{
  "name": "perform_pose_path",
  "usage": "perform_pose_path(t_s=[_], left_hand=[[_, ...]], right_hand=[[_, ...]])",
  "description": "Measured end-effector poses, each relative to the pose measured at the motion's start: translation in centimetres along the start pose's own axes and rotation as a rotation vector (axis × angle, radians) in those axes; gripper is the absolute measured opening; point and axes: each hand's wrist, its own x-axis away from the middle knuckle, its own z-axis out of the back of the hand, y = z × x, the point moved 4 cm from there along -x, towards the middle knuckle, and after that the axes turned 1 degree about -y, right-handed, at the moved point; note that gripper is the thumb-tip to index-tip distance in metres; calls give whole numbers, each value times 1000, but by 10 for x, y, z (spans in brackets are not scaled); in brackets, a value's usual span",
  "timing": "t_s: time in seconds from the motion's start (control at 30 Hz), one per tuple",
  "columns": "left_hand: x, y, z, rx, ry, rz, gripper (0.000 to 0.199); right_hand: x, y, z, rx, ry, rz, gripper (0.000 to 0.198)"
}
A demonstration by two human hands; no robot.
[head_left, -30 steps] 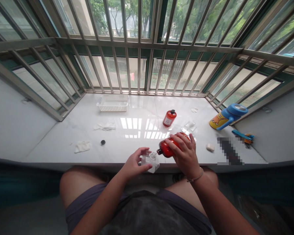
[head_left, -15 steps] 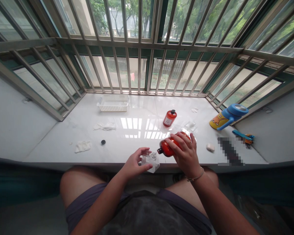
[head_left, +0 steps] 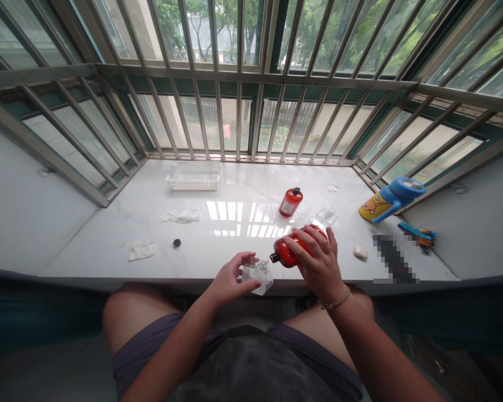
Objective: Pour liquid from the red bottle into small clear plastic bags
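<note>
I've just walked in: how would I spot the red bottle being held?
At the near edge of the white counter below the barred window, find the right hand. It holds the red bottle, tipped toward a clear container; the other red bottle stands upright.

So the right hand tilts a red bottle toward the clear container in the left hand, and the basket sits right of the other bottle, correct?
No: the head view shows the white basket left of the other bottle. The right hand does tilt a red bottle toward the container in the left hand.
</note>
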Motion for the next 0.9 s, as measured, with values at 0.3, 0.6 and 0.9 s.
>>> perform_pose_path(t_s=[0.3,0.6,0.9], left_hand=[[1,1,0,-19,1,3,77],[1,1,0,-21,13,4,78],[1,-1,0,-9,10,-9,77]], right_hand=[[-1,0,1,8,-5,9,52],[-2,1,2,12,0,11,52],[-3,1,4,23,0,13,45]])
